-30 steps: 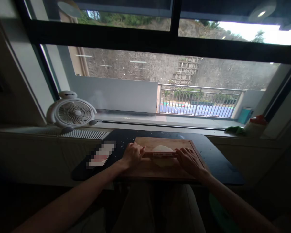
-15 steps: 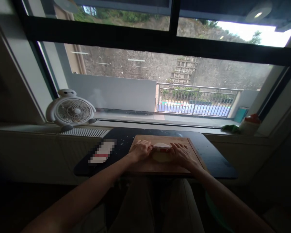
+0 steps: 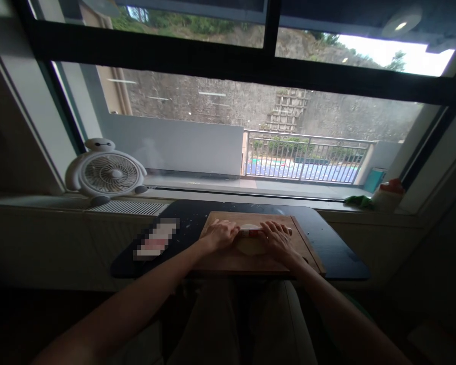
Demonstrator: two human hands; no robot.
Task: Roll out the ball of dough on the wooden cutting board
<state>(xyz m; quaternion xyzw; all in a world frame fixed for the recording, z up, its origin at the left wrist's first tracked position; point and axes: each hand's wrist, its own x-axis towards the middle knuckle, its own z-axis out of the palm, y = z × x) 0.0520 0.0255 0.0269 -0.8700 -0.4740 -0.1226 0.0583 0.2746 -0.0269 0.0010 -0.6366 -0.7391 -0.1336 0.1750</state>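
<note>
Past the far edge of the dark, round-cornered surface [image 3: 338, 248], we face a wide, dark-framed glass window [image 3: 228, 63] whose daylight leaves our room dim. Beside its far left corner we see a pale slotted radiator [image 3: 137, 207]; outside, a rough grey wall [image 3: 182, 104] and a silver metal railing [image 3: 304, 158].

place: a home is suggested
fan [image 3: 116, 175]: character-shaped, placed beside the window [image 3: 231, 61]
table [image 3: 338, 253]: a wooden board [image 3: 220, 263] is laid on it

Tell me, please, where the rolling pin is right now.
In the head view, the rolling pin lies across the dough on the board, just right of centre, with the left hand and the right hand on it.
</note>
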